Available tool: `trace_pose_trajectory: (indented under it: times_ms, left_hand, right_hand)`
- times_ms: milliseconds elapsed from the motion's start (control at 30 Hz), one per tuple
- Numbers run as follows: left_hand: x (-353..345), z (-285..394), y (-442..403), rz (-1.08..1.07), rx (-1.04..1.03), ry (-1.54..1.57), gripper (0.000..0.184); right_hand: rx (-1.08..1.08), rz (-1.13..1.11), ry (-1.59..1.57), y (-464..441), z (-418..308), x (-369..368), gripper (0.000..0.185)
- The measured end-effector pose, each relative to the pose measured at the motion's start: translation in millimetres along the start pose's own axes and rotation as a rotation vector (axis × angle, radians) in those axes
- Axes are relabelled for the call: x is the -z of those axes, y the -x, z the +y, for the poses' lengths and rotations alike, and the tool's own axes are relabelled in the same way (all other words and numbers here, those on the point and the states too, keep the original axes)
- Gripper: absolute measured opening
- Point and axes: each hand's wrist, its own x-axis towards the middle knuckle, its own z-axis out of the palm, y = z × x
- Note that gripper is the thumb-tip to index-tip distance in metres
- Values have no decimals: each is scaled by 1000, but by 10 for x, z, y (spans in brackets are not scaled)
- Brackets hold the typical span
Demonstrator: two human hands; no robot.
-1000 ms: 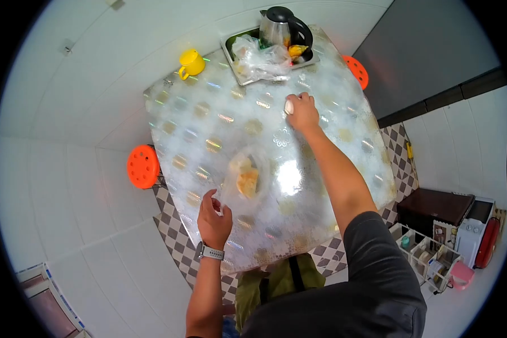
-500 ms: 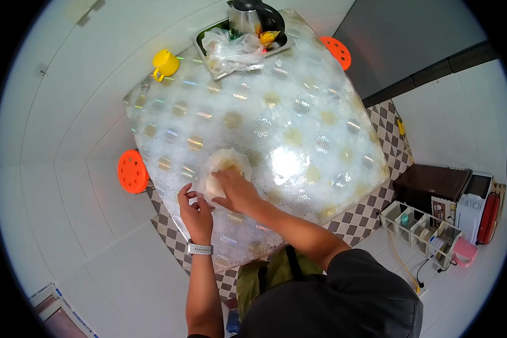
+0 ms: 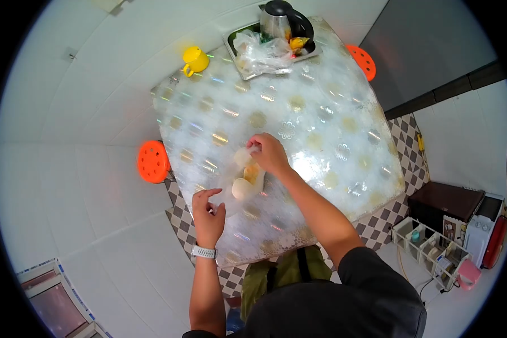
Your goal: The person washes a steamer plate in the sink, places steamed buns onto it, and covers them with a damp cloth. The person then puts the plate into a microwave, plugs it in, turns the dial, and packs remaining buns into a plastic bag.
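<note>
A thin clear plastic bag (image 3: 230,179) lies near the front of the table. In it or on it are a pale, smooth, round bun-like piece (image 3: 242,189), a golden-brown piece (image 3: 252,172) and another pale round piece (image 3: 243,156). My right hand (image 3: 269,154) pinches the bag's film at the far side, fingers pressed together beside the far pale piece. On the near left, my left hand (image 3: 208,218), with a watch on its wrist, has index finger and thumb curved apart at the bag's edge. Its other fingers are curled.
At the back, a metal tray (image 3: 247,76) bears a kettle (image 3: 275,22), crumpled plastic (image 3: 265,56) and a yellow packet. A yellow mug (image 3: 195,59) stands left of it. Orange stools (image 3: 153,161) flank the patterned table (image 3: 343,180). A storage rack (image 3: 428,248) sits lower right.
My right hand has lifted off the pale piece and moved to the bag's far edge, exposing the contents. My left thumb and index finger have parted. The camera view has shifted.
</note>
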Motion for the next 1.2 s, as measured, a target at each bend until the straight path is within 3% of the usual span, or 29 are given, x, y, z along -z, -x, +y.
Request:
trace_pose_trajectory:
  times_ms: [33, 100, 200, 267, 400, 467, 533, 633, 767, 833, 933, 967, 1000, 1067, 1133, 1200]
  left_hand:
    - [74, -17, 25, 39, 28, 15, 36]
    - [198, -98, 78, 97, 49, 14, 40]
    - [321, -68, 138, 82, 174, 166, 40]
    - [297, 17, 149, 84, 126, 245, 40]
    - [267, 298, 188, 23, 94, 414, 38]
    - [186, 433, 205, -28, 91, 746, 38]
    - [176, 416, 236, -102, 69, 756, 41]
    - [158, 500, 311, -125, 230, 1057, 45]
    - [207, 496, 401, -105, 212, 1064, 41]
    - [218, 394, 450, -61, 190, 1083, 38]
    - [317, 503, 526, -130, 54, 880, 37]
    - [357, 582, 551, -177, 24, 803, 40]
    - [376, 721, 573, -186, 23, 799, 40]
    - [431, 1014, 625, -331, -201, 569, 47]
    - [591, 857, 678, -315, -256, 209, 76]
    - [855, 776, 670, -182, 16, 317, 84]
  right_hand:
    - [9, -1, -1, 43, -103, 78, 32]
    - [-43, -100, -439, 264, -334, 280, 19]
    - [-106, -271, -533, 608, -550, 503, 23]
    - [-160, -280, -649, 809, -683, 500, 22]
    - [-65, -227, -794, 1032, -989, 308, 33]
    - [-28, -213, -767, 1119, -1096, 182, 36]
    - [2, -196, -743, 1261, -1219, 132, 39]
    - [205, -78, -366, 1479, -1477, 191, 49]
    - [338, -60, -216, 1661, -1407, 166, 54]
    - [360, -152, -229, 1768, -1427, 237, 58]
    - [196, 15, -343, 1830, -1340, 337, 61]
    - [189, 18, -350, 1833, -1327, 335, 61]
    - [135, -137, -297, 1827, -1283, 333, 55]
    - [79, -281, -245, 1823, -1133, 224, 49]
    - [274, -299, -142, 1815, -996, -64, 32]
    - [235, -170, -266, 1819, -1148, -83, 22]
